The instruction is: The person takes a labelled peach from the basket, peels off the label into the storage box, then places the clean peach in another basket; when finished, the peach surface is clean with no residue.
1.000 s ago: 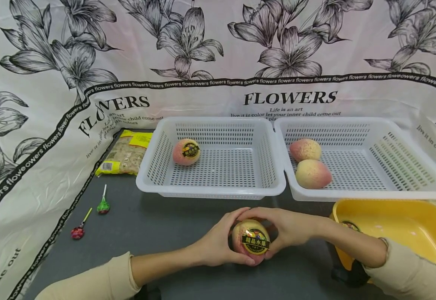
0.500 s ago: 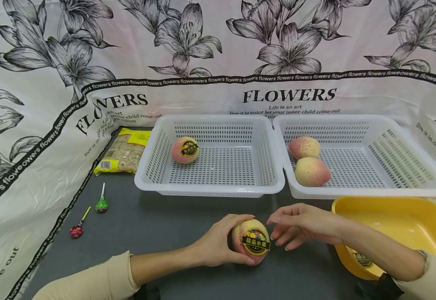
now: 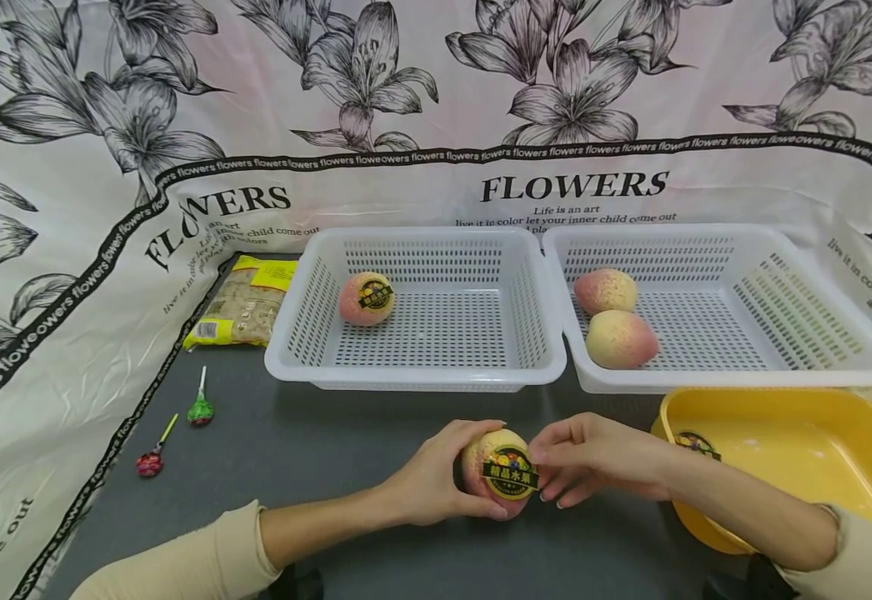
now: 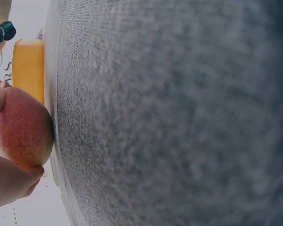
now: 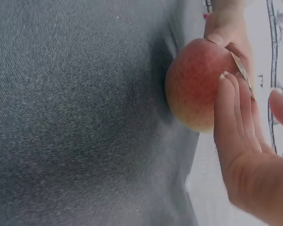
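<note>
A pink-and-yellow peach [image 3: 487,492] with a round black-and-gold sticker [image 3: 509,472] is on the grey tabletop in front of me. My left hand [image 3: 443,479] grips it from the left, thumb low in front and fingers over the top. In the left wrist view the peach [image 4: 23,129] sits between thumb and fingers. My right hand [image 3: 601,458] is at the peach's right side, fingertips by the sticker's edge. The right wrist view shows straight fingers [image 5: 238,108] against the peach [image 5: 195,84], the sticker [image 5: 242,70] edge-on beside them, and another digit standing apart.
A white basket [image 3: 413,385] holds one stickered peach [image 3: 366,298]; the right white basket [image 3: 744,383] holds two peaches [image 3: 621,339]. A yellow basin [image 3: 804,450] with a sticker [image 3: 697,445] stands right, partly behind my forearm. Left are two lollipops [image 3: 200,410] and a yellow packet [image 3: 244,302].
My right hand drew back from around the peach to the right, then came in again to the sticker's right edge. The left hand kept its grip on the peach.
</note>
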`<control>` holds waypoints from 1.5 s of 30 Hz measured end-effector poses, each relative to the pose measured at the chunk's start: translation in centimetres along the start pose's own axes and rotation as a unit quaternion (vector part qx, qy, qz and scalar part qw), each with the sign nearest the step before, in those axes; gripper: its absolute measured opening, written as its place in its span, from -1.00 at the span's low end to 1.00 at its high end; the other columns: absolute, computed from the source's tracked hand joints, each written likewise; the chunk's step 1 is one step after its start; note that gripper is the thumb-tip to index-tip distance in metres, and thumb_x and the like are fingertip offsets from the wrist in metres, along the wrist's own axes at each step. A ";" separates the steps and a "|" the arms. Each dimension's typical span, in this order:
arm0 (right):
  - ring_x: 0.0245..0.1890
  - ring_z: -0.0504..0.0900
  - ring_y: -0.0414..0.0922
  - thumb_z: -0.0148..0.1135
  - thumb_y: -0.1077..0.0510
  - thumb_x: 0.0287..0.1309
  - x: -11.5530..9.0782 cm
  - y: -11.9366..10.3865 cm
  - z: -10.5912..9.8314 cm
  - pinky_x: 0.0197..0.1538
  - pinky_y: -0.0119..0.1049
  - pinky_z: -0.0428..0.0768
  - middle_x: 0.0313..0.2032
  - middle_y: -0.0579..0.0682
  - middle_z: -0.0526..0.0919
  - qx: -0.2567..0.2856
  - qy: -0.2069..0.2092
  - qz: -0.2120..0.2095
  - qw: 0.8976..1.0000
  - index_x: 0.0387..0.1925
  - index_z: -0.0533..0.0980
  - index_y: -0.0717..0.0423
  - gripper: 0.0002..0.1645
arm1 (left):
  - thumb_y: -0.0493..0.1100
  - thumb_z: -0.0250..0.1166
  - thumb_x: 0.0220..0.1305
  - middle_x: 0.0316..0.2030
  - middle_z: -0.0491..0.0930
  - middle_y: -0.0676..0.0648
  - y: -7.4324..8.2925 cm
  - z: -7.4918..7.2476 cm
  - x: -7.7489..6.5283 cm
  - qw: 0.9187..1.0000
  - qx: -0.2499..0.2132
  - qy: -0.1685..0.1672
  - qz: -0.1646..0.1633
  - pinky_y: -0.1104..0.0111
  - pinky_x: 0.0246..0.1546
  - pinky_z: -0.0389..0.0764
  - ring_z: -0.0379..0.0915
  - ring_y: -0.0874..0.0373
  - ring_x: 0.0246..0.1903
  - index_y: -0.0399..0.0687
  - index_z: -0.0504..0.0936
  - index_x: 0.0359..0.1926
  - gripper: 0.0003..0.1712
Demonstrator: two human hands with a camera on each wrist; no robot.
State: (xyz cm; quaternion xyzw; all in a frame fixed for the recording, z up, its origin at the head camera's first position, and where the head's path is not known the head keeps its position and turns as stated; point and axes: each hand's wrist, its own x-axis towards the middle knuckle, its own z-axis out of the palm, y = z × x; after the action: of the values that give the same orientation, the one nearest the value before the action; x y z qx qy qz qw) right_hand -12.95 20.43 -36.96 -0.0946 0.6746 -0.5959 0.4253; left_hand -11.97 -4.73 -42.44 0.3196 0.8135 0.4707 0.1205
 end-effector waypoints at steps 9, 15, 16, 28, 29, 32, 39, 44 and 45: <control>-0.47 0.64 -0.08 0.29 0.12 0.18 0.2 -0.8 1.0 -0.32 -0.18 0.63 -0.47 0.09 0.66 -0.076 0.049 -0.017 0.996 -0.22 0.58 0.30 -0.71 | -0.05 0.59 -0.14 0.10 0.37 0.04 0.0 -0.2 0.2 1.000 0.013 -0.010 0.012 0.36 0.01 0.41 0.30 0.25 0.03 0.00 0.32 0.32 -0.03; -0.47 0.65 -0.09 0.30 0.12 0.18 0.2 -0.9 0.8 -0.30 -0.15 0.63 -0.47 0.08 0.66 -0.064 0.048 -0.018 0.997 -0.23 0.60 0.31 -0.71 | -0.09 0.59 -0.13 0.11 0.37 0.03 0.3 -0.3 0.3 0.999 0.020 -0.016 0.020 0.36 0.01 0.40 0.29 0.24 0.05 0.00 0.32 0.33 -0.03; -0.47 0.65 -0.09 0.30 0.12 0.18 0.1 -0.9 0.7 -0.30 -0.16 0.63 -0.47 0.08 0.66 -0.060 0.046 -0.019 0.997 -0.23 0.60 0.31 -0.72 | -0.09 0.59 -0.13 0.12 0.37 0.03 0.3 -0.4 0.3 0.999 0.020 -0.016 0.020 0.36 0.02 0.40 0.29 0.24 0.06 0.00 0.31 0.33 -0.03; -0.37 0.64 -0.02 0.19 0.15 0.27 -2.6 -2.7 -2.0 -0.19 -0.11 0.61 -0.37 0.10 0.65 -0.078 0.025 -0.038 0.996 -0.18 0.54 0.29 -0.76 | -0.06 0.60 -0.15 0.15 0.36 0.01 0.4 -0.4 0.4 0.999 0.040 -0.013 0.033 0.30 0.07 0.38 0.28 0.22 0.11 -0.03 0.32 0.33 -0.01; -0.35 0.63 -0.01 0.17 0.17 0.28 -3.0 -2.7 -2.5 -0.17 -0.10 0.61 -0.36 0.10 0.64 -0.083 0.023 -0.044 0.995 -0.18 0.53 0.28 -0.78 | -0.05 0.60 -0.14 0.15 0.36 0.00 0.5 -0.4 0.4 0.999 0.041 -0.012 0.032 0.30 0.07 0.39 0.28 0.22 0.11 -0.03 0.32 0.33 -0.01; -0.29 0.63 0.02 0.10 0.23 0.33 -4.5 -2.4 -4.7 -0.09 -0.08 0.58 -0.33 0.06 0.62 -0.092 0.013 -0.061 0.994 -0.17 0.49 0.26 -0.85 | -0.05 0.59 -0.14 0.15 0.36 0.00 0.5 -0.4 0.3 0.999 0.042 -0.010 0.029 0.29 0.06 0.39 0.29 0.22 0.11 -0.01 0.31 0.33 -0.01; -0.26 0.60 -0.01 -0.08 0.29 0.41 -8.8 0.6 -10.6 -0.07 -0.21 0.55 -0.30 -0.06 0.60 -0.112 0.029 -0.056 0.992 -0.13 0.46 0.21 -0.82 | -0.03 0.58 -0.12 0.16 0.35 0.00 0.5 -0.4 0.2 0.999 0.040 -0.012 0.025 0.28 0.07 0.39 0.28 0.21 0.11 0.00 0.31 0.34 -0.02; -0.20 0.61 -0.05 -0.10 0.27 0.42 -11.1 3.0 -13.8 -0.07 -0.25 0.55 -0.24 -0.06 0.63 -0.116 0.055 -0.022 0.991 -0.11 0.46 0.21 -0.81 | -0.04 0.59 -0.13 0.16 0.35 0.02 0.5 -0.5 0.2 0.999 0.038 -0.012 0.019 0.27 0.07 0.39 0.29 0.22 0.11 0.03 0.31 0.34 -0.02; -0.19 0.61 -0.06 -0.10 0.27 0.42 -11.5 3.5 -14.4 -0.07 -0.25 0.55 -0.24 -0.06 0.63 -0.113 0.058 -0.015 0.992 -0.12 0.47 0.21 -0.80 | -0.05 0.59 -0.13 0.16 0.35 0.02 0.5 -0.6 0.2 0.999 0.038 -0.012 0.018 0.27 0.07 0.39 0.29 0.22 0.10 0.03 0.32 0.34 -0.02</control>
State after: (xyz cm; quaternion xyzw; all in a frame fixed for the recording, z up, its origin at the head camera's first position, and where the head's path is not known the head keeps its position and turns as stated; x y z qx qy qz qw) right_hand -14.38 39.08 -35.75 -0.1172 0.7596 -0.5265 0.3634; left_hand -12.23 -4.82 -41.73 0.3441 0.8232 0.4380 0.1099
